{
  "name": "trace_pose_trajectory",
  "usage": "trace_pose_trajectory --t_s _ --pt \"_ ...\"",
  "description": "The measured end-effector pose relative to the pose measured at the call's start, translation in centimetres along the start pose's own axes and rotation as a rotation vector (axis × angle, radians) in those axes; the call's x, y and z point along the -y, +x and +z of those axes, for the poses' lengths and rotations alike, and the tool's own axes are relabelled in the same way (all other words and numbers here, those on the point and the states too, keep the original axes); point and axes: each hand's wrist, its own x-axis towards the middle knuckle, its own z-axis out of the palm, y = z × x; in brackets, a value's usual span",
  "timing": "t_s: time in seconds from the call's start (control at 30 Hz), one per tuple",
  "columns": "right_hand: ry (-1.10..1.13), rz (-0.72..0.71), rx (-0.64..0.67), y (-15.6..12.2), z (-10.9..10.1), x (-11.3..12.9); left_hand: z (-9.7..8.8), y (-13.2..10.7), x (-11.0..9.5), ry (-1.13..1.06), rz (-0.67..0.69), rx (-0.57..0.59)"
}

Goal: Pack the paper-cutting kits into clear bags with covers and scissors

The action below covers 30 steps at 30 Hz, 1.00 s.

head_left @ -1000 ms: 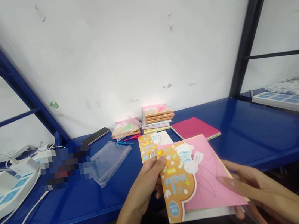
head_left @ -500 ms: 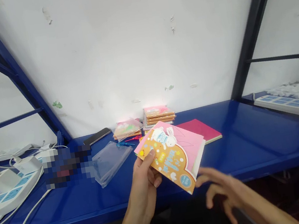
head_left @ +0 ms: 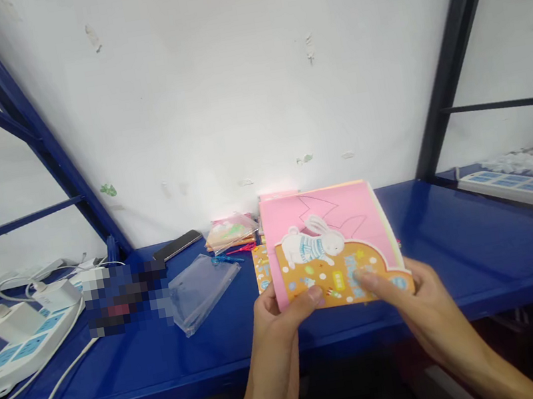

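Both my hands hold a pink pad of paper (head_left: 334, 215) with an orange cover strip and a white rabbit on it, raised upright over the blue shelf (head_left: 457, 250). My left hand (head_left: 280, 322) grips its lower left corner, thumb on the front. My right hand (head_left: 414, 301) pinches its lower right edge, thumb on the orange strip. The pad hides the stack of similar packs behind it, of which only a pink top edge (head_left: 278, 195) shows.
A clear plastic sleeve (head_left: 200, 291), a wrapped pack (head_left: 230, 232) and a dark phone (head_left: 182, 243) lie left of the pad. White power strips with chargers and cables (head_left: 19, 333) sit far left. Another power strip (head_left: 521, 182) lies on the right shelf. Blue and black frame posts stand on both sides.
The pad turned from a tilted hold in my left hand to upright, facing me. My right hand came up from below and took hold of its right edge.
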Motion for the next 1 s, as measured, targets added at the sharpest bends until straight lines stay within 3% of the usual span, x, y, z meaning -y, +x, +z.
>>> trace_pose_trajectory --t_s 0.2,0.3,0.43,0.53,0.6,0.7,0.83,1.0 --pt "0.194 -0.096 0.089 1.9 1.2 0.8 0.9 0.0 1.8 0.053 0.028 0.029" --pt "0.170 -0.078 0.116 1.9 1.9 1.0 0.6 0.3 2.4 0.079 0.019 0.044" --pt "0.083 -0.114 0.011 2.5 1.1 2.2 -1.1 1.2 0.7 0.109 0.085 0.047" --pt "0.013 -0.122 -0.025 3.1 -0.1 2.6 -2.5 1.8 -1.1 0.257 0.162 0.071" --pt "-0.041 -0.100 0.005 3.2 -0.6 2.1 -2.9 2.1 -1.3 0.388 0.196 0.101" --pt "-0.100 -0.032 0.091 2.9 -0.8 0.4 -2.6 2.3 0.0 0.417 0.209 0.119" --pt "-0.073 0.053 0.171 2.2 -0.3 -1.6 -1.9 2.3 2.2 0.425 0.239 0.033" --pt "-0.127 0.040 0.194 2.0 0.0 -2.4 -1.8 2.2 2.5 0.466 0.248 0.008"
